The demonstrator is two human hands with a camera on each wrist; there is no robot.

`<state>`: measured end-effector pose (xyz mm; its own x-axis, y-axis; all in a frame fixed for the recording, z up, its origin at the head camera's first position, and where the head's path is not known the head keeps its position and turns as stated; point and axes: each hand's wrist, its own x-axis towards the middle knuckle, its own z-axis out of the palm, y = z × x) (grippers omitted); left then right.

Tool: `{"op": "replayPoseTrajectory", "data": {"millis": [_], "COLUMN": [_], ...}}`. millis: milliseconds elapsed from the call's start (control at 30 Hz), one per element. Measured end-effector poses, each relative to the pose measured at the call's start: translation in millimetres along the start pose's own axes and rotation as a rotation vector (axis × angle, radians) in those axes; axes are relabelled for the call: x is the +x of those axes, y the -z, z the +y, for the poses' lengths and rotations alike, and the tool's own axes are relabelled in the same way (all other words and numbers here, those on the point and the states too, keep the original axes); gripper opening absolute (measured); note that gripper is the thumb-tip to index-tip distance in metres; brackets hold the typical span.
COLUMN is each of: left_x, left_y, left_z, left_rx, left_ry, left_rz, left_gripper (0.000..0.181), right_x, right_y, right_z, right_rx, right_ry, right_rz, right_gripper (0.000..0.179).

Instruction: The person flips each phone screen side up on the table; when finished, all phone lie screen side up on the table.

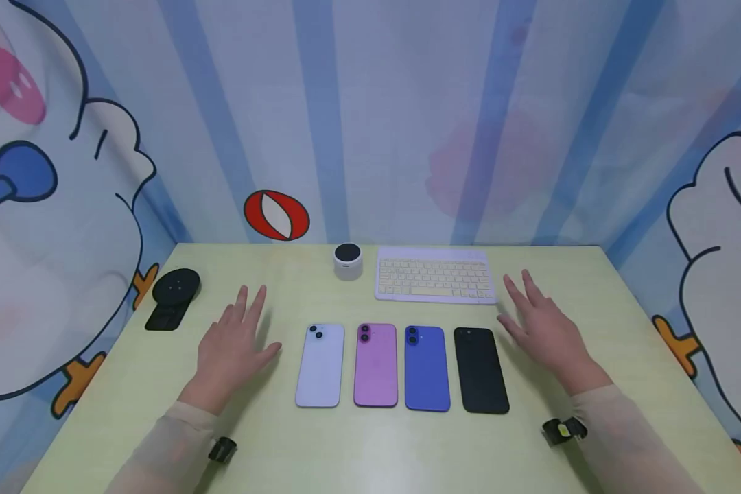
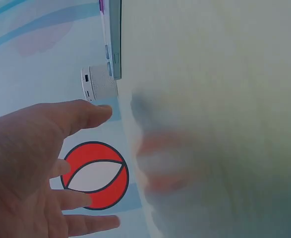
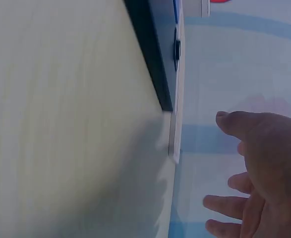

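Side by side on the table lie a light blue phone (image 1: 320, 370), a pink phone (image 1: 375, 370), a blue phone (image 1: 427, 374) and a black phone (image 1: 481, 374), backs up. To the left of the light blue phone, my left hand (image 1: 230, 350) hovers with fingers spread and holds nothing. My right hand (image 1: 546, 336) is just right of the black phone, its fingers also spread over bare table. In the left wrist view the left thumb (image 2: 93, 115) points toward a small white speaker (image 2: 99, 82). The right wrist view has the black phone (image 3: 152, 54) beyond the right hand (image 3: 269, 168).
A lavender keyboard (image 1: 435, 276) lies at the back of the pale table (image 1: 370, 453), with the white speaker (image 1: 348, 262) to its left. A black stand with a round pad (image 1: 175, 288) sits at the far left. A striped curtain (image 1: 383, 123) hangs behind.
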<state>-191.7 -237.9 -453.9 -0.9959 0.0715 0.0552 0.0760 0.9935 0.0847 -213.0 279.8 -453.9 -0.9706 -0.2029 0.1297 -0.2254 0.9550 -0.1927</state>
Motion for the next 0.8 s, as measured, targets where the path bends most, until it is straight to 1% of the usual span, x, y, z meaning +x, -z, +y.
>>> {"op": "replayPoseTrajectory", "data": {"millis": [100,200,267,333,433,500,633,700,800], "left_x": [-4.2,-8.5,-11.3,-14.0,-18.1,-20.7,-24.6,-25.4,-26.2], "left_y": [2.8,6.4,8.0,9.0,9.5,9.7,9.4,8.3,6.9], "left_z": [0.5,1.4,1.7,1.8,0.9,0.5,0.9,2.3,4.4], "left_rx": [-0.016,-0.029,-0.040,-0.052,-0.088,-0.119,-0.181,-0.209,-0.251], "left_ry": [0.006,0.004,-0.018,-0.052,-0.116,-0.141,-0.149,-0.147,-0.162], "left_rz": [-0.019,-0.050,-0.062,-0.067,-0.066,-0.077,-0.120,-0.149,-0.185], "left_gripper": [0.099,0.093,0.088,0.082,0.072,0.068,0.064,0.065,0.067], "right_x": [1.3,4.5,6.9,9.8,14.5,18.1,26.5,30.2,35.7], "right_y": [-3.8,-9.3,-13.1,-16.1,-19.2,-20.7,-24.2,-27.1,-31.9], "right_z": [-14.9,-30.9,-41.9,-53.9,-73.5,-87.2,-113.8,-125.7,-143.5], "right_rx": [-0.033,-0.013,0.015,0.044,0.081,0.103,0.140,0.159,0.197], "right_ry": [0.039,0.095,0.118,0.137,0.152,0.171,0.213,0.237,0.272], "right_rz": [0.013,0.011,-0.005,-0.024,-0.054,-0.071,-0.113,-0.129,-0.154], "right_gripper": [0.068,0.059,0.055,0.053,0.053,0.053,0.053,0.052,0.052]}}
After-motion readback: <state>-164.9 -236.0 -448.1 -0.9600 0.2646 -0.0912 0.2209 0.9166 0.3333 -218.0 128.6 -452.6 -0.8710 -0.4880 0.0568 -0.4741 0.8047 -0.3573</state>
